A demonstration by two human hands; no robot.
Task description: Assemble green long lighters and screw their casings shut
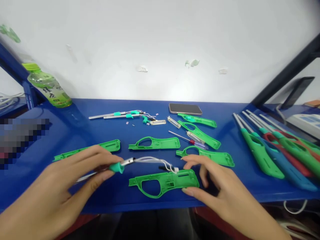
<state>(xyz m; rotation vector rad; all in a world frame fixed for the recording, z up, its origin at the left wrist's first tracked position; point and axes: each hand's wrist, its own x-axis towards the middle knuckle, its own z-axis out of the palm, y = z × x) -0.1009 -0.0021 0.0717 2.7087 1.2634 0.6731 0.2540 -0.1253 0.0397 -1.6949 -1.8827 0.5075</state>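
**Shell crosswise between your hands, rod aslant to its left**

The green half-shell before you lies near the bench's front edge, long axis nearly parallel to it, narrow end left, wide end right. Your left hand, nearer the narrow end, has thumb and fingers clamped on the metal rod at its teal collar. The rod slants away from you toward the right; its white wires arch over to the shell's wide end. Your right hand brackets that end, thumb and index well apart, thumb at the front rim.

Count six half-shells, yours included: one left, one middle, three toward the right. Rods: three, one gripped, two by the back edge. Clear tanks: three, one lying on a shell. One screwdriver, one phone, one bottle. Assembled lighters overlap by the right edge, at least five; you cannot get an exact count.
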